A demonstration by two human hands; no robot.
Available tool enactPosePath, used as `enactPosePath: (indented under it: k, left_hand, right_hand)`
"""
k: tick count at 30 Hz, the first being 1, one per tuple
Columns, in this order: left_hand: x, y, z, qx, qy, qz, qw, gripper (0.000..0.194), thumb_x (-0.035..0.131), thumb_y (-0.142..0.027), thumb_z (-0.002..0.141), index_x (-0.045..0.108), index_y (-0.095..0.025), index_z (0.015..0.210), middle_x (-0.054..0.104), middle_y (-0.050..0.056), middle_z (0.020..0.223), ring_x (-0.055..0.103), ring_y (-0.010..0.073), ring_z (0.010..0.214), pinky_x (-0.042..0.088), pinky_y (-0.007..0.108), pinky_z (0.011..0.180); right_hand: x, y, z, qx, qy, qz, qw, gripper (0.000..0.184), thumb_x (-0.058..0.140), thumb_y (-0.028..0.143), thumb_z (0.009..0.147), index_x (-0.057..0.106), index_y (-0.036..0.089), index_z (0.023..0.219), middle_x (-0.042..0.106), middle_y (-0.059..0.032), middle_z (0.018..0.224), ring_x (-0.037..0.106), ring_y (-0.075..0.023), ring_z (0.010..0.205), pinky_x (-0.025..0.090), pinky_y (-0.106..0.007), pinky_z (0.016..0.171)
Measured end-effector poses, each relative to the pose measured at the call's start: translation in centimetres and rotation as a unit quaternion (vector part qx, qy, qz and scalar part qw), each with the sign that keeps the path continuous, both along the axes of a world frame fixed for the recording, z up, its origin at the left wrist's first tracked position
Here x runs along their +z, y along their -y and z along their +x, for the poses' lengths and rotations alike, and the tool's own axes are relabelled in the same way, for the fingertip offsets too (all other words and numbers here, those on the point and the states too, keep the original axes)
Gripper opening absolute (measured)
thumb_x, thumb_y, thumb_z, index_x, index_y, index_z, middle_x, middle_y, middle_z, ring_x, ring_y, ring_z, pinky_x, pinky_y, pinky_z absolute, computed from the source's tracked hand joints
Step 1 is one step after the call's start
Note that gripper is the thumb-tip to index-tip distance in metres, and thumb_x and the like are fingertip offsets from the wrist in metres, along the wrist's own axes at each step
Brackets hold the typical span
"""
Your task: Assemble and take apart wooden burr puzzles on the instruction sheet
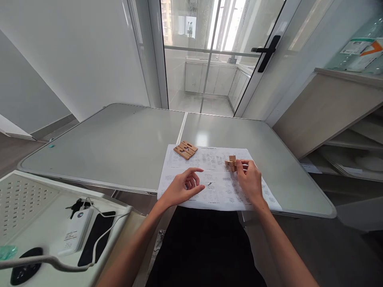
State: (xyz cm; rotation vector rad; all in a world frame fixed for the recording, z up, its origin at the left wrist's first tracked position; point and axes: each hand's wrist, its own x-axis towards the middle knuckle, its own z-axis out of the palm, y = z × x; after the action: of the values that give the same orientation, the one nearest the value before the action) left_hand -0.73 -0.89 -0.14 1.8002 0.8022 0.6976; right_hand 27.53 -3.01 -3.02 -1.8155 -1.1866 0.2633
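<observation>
The right hand (251,181) pinches the wooden blocks (231,163), probably light and stiff, suitably at their three-o'clock side; the left hand (183,186) curves, empty.

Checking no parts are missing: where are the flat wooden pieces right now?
In the head view, the flat wooden pieces lie at the far-left corner of the printed sheet, beyond the left hand and near the white seam across the table.

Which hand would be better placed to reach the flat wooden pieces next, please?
Probably the left hand: it is nearer the flat pieces, its thumb and forefinger are parted, and nothing shows between them. The right hand is farther off, with its fingertips at the blocks.
</observation>
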Motion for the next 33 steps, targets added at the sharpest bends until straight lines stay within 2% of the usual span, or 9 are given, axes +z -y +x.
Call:
enactPosePath:
  k: [7, 11, 14, 17, 19, 22, 24, 28, 33]
  left_hand:
    - [0.1, 0.0, 0.0, 0.001, 0.001, 0.001, 1.000, 0.044, 0.069, -0.045, 0.096, 0.059, -0.025, 0.134, 0.064, 0.000, 0.090, 0.056, 0.0120, 0.071, 0.049, 0.028, 0.070]
    - [0.1, 0.0, 0.1, 0.000, -0.004, 0.002, 1.000, 0.044, 0.068, -0.045, 0.096, 0.059, -0.025, 0.134, 0.064, 0.001, 0.091, 0.057, 0.0124, 0.072, 0.050, 0.029, 0.071]
    - [0.0, 0.0, 0.1, 0.003, -0.003, 0.003, 1.000, 0.042, 0.068, -0.045, 0.096, 0.061, -0.024, 0.132, 0.064, 0.000, 0.091, 0.057, 0.0123, 0.072, 0.050, 0.029, 0.072]
    - [0.0, -0.1, 0.2, 0.003, 0.000, 0.006, 1.000, 0.041, 0.069, -0.045, 0.096, 0.062, -0.023, 0.130, 0.064, 0.000, 0.089, 0.057, 0.0123, 0.071, 0.050, 0.028, 0.071]
    - [0.0, -0.1, 0.2, 0.003, -0.001, 0.007, 1.000, 0.040, 0.069, -0.045, 0.096, 0.063, -0.023, 0.129, 0.064, 0.000, 0.088, 0.057, 0.0122, 0.071, 0.050, 0.028, 0.070]
    - [0.0, -0.1, 0.2, 0.005, -0.002, 0.007, 1.000, 0.040, 0.069, -0.046, 0.095, 0.064, -0.023, 0.128, 0.064, 0.000, 0.088, 0.058, 0.0120, 0.071, 0.050, 0.027, 0.070]
    - [0.0, -0.1, 0.3, 0.005, -0.003, 0.008, 1.000, 0.041, 0.069, -0.047, 0.095, 0.064, -0.023, 0.128, 0.065, 0.000, 0.088, 0.058, 0.0121, 0.072, 0.050, 0.027, 0.069]
    - [0.0, 0.0, 0.3, 0.005, 0.000, 0.012, 1.000, 0.040, 0.068, -0.048, 0.096, 0.065, -0.023, 0.127, 0.064, 0.000, 0.087, 0.057, 0.0121, 0.071, 0.050, 0.027, 0.069]
    - [0.2, -0.1, 0.5, 0.009, -0.004, 0.010, 1.000, 0.040, 0.069, -0.048, 0.095, 0.066, -0.022, 0.125, 0.063, 0.000, 0.085, 0.057, 0.0125, 0.071, 0.050, 0.027, 0.068]
  right_hand:
    - [-0.5, 0.9, -0.7, 0.026, -0.026, 0.032, 0.999, 0.049, 0.055, 0.065, 0.098, 0.057, 0.019, 0.116, 0.067, -0.0182, 0.124, 0.070, -0.0293, 0.104, 0.060, -0.041, 0.080]
    - [-0.6, 1.8, -1.4, 0.030, 0.003, 0.063, 0.998, 0.044, 0.058, 0.055, 0.099, 0.054, 0.020, 0.126, 0.059, -0.0189, 0.134, 0.065, -0.0314, 0.117, 0.061, -0.044, 0.082]
    - [0.1, 2.4, -2.3, 0.024, 0.055, 0.115, 0.992, 0.032, 0.057, 0.044, 0.100, 0.056, 0.022, 0.123, 0.061, -0.0167, 0.132, 0.060, -0.0322, 0.122, 0.060, -0.045, 0.082]
    - [1.0, 2.8, -3.4, 0.068, 0.092, 0.162, 0.980, 0.018, 0.054, 0.034, 0.101, 0.061, 0.023, 0.114, 0.066, -0.0122, 0.123, 0.063, -0.0290, 0.117, 0.058, -0.047, 0.090]
    - [1.3, 3.1, -4.0, 0.090, 0.090, 0.172, 0.977, 0.014, 0.053, 0.032, 0.101, 0.063, 0.023, 0.108, 0.068, -0.0108, 0.118, 0.065, -0.0276, 0.112, 0.058, -0.044, 0.088]
    - [1.5, 3.5, -4.7, 0.116, 0.035, 0.134, 0.984, 0.015, 0.055, 0.035, 0.101, 0.065, 0.024, 0.102, 0.072, -0.0079, 0.106, 0.068, -0.0247, 0.093, 0.057, -0.037, 0.073]
    - [1.4, 3.7, -5.0, 0.165, -0.036, 0.086, 0.982, 0.017, 0.056, 0.039, 0.102, 0.064, 0.024, 0.101, 0.074, -0.0055, 0.096, 0.070, -0.0222, 0.081, 0.055, -0.034, 0.068]
    - [1.0, 3.6, -5.1, 0.260, -0.135, -0.003, 0.956, 0.026, 0.058, 0.049, 0.100, 0.064, 0.024, 0.102, 0.075, -0.0043, 0.087, 0.071, -0.0217, 0.074, 0.057, -0.036, 0.073]
    - [1.0, 3.2, -4.7, 0.277, -0.162, -0.041, 0.946, 0.032, 0.059, 0.055, 0.098, 0.066, 0.024, 0.102, 0.076, -0.0046, 0.088, 0.071, -0.0226, 0.076, 0.058, -0.038, 0.077]
